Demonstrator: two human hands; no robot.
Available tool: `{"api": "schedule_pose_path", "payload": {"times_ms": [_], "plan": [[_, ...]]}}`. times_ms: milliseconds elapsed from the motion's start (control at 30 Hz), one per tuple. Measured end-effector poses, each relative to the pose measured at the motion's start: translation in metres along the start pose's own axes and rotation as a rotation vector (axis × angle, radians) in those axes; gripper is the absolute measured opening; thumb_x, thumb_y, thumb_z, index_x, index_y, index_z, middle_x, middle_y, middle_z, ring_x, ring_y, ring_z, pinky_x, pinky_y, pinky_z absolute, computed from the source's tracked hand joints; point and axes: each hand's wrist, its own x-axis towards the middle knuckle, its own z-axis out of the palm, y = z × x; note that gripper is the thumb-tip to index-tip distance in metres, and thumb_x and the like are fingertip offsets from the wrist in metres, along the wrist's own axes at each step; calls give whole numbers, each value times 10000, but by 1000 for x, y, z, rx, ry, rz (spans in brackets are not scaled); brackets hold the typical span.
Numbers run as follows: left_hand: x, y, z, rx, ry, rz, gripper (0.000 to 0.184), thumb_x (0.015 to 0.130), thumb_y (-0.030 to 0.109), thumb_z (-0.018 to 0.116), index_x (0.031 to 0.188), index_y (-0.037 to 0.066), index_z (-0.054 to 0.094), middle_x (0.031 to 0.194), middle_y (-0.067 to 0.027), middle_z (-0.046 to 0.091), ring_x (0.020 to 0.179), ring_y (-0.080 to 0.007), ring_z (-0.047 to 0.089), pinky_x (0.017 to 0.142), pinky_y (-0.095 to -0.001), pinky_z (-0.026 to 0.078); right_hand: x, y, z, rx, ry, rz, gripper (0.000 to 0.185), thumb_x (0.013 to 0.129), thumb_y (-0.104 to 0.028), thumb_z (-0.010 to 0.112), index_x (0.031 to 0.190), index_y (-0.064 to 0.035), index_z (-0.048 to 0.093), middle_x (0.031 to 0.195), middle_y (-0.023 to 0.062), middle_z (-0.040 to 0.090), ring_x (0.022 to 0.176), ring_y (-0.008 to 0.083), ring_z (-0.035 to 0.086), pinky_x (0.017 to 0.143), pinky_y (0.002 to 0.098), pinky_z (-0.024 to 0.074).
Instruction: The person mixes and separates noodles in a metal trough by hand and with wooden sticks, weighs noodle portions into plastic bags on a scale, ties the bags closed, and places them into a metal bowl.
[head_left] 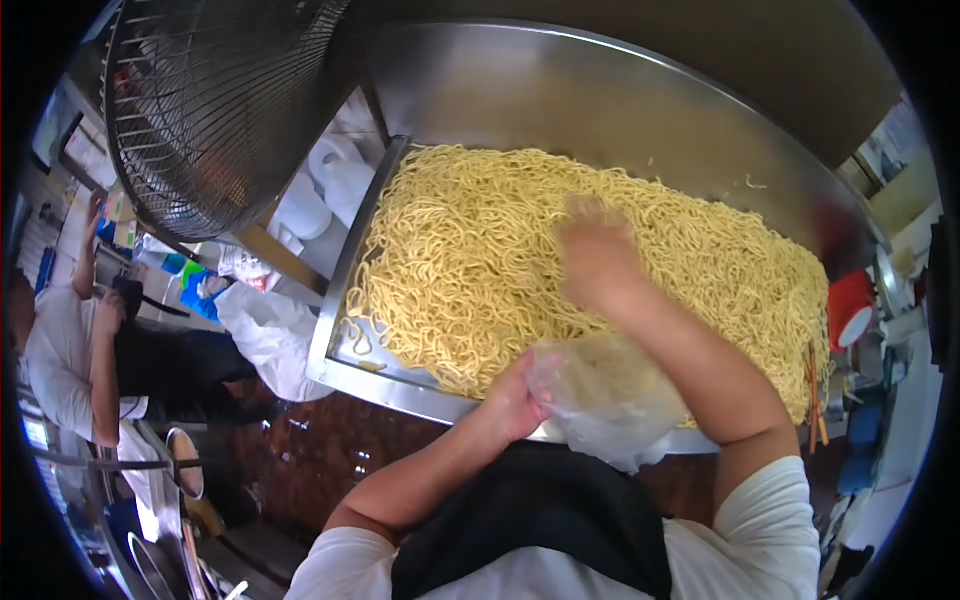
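Note:
A wide heap of yellow noodles [470, 240] lies in a shallow metal tray [420, 395] in front of me. My left hand [518, 398] is closed on the edge of a clear plastic bag [620, 400] at the tray's front edge. Some yellowish content shows through the bag's upper part. Over the middle of the heap is my right hand [598, 250], at the noodles' surface. Its fingers are smeared by motion, so I cannot see whether they hold any noodles. My right forearm passes just above the bag.
A large wire-guarded fan [220, 110] stands at the upper left. Behind the noodles rises a metal back wall [600, 90]. A red container [850, 300] and chopsticks [815, 400] are at the right end. Another person [75, 350] stands at far left, near a white bag [270, 335].

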Motion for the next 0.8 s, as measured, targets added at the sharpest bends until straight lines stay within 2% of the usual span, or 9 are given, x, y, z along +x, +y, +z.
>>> {"api": "schedule_pose_path", "payload": {"times_ms": [133,200,233,300,367,600,700,733,800], "plan": [[-9,-20,51,214,310,157,433,987,416,410,1162,67,597,899,-34,658,767,-171,617,692,-339,511,-5,-143,47,146,114,-523,977,619,-351,816,1440,-107,347,1545,191,172,1421,387,176,1129,594,127],[-8,-34,69,249,725,149,391,974,405,436,1119,91,619,744,-12,593,602,-157,521,594,-319,456,30,-199,166,82,632,-568,1017,613,-342,814,1461,-108,305,1552,202,141,1422,423,136,1116,620,124],[-17,-33,55,254,724,143,391,974,405,436,1119,91,619,744,-12,593,602,-157,521,594,-319,456,40,-194,160,81,634,-560,1017,613,-342,814,1461,-108,305,1552,202,141,1422,423,136,1116,620,124],[-43,-21,21,208,492,74,388,993,334,379,1153,45,582,787,-26,583,587,-154,494,621,-345,480,68,-173,124,183,118,-360,966,636,-315,799,1449,-101,324,1555,214,105,1418,451,112,1105,636,128],[-52,-15,41,195,556,81,407,991,347,370,1161,43,580,760,-25,567,585,-158,489,623,-342,475,93,-137,69,186,-198,-188,927,654,-311,796,1441,-125,342,1556,223,77,1411,469,101,1083,658,165],[-51,3,36,126,631,127,482,970,438,391,1172,50,594,692,-34,548,616,-201,516,630,-355,456,175,-107,103,321,-198,35,671,666,-344,794,1250,-114,558,1495,181,285,1276,392,410,950,510,441],[-48,-1,47,195,578,90,500,981,449,366,1210,61,583,664,-36,523,625,-217,544,656,-375,487,148,-71,95,838,-89,166,588,720,-212,757,1246,-43,555,1226,139,598,1156,263,559,967,378,464],[-44,-3,50,235,565,74,506,982,460,363,1212,68,585,659,-31,515,622,-209,540,661,-374,490,135,-64,70,820,-76,163,588,720,-212,757,1246,-43,555,1226,139,598,1156,263,559,967,378,464],[-34,-8,65,270,550,27,519,983,476,358,1221,75,584,648,-26,503,614,-200,533,662,-369,488,92,-54,4,1515,-3,480,571,714,-95,732,1253,-48,550,1247,168,580,1163,284,550,984,379,452]]}}
